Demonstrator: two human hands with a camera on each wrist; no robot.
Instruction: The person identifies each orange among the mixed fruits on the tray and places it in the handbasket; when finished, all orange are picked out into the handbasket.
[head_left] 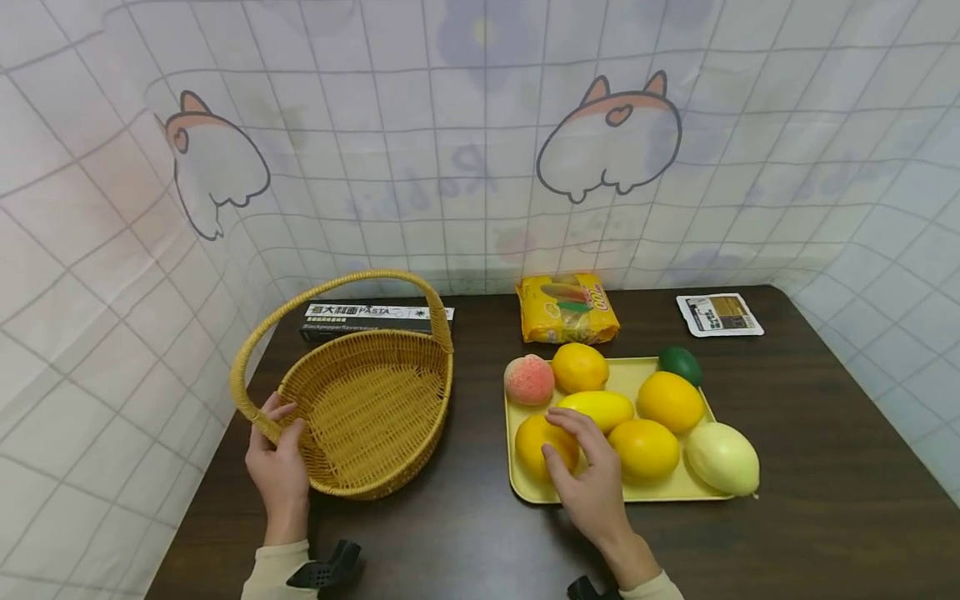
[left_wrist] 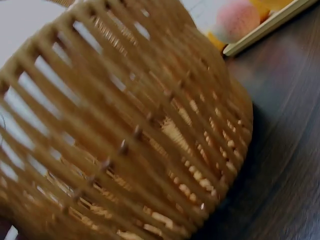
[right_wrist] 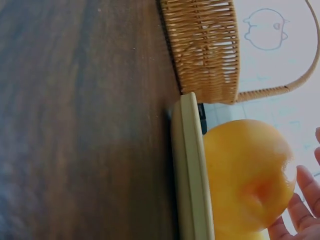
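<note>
A wicker basket [head_left: 375, 408] with a tall arched handle stands on the left of the table. My left hand [head_left: 277, 471] grips it where the handle meets the near left rim, thumb on the inner side. On the right, my right hand [head_left: 596, 483] is over an orange [head_left: 534, 446], its fingers spread and gently bent around the fruit. The right wrist view has the fingertips right at the side of that orange [right_wrist: 245, 170], which sits at the corner of a pale yellow tray [head_left: 630, 372]. Woven basket wall [left_wrist: 135, 125] fills most of the left wrist view.
Also on the tray are a peach [head_left: 528, 381], a lemon [head_left: 581, 368], a yellow mango-like fruit [head_left: 600, 408], a dark green fruit [head_left: 679, 365] and a pale melon [head_left: 722, 458]. Behind stand a pasta box [head_left: 337, 321], a yellow packet [head_left: 566, 308] and a white sachet [head_left: 720, 315].
</note>
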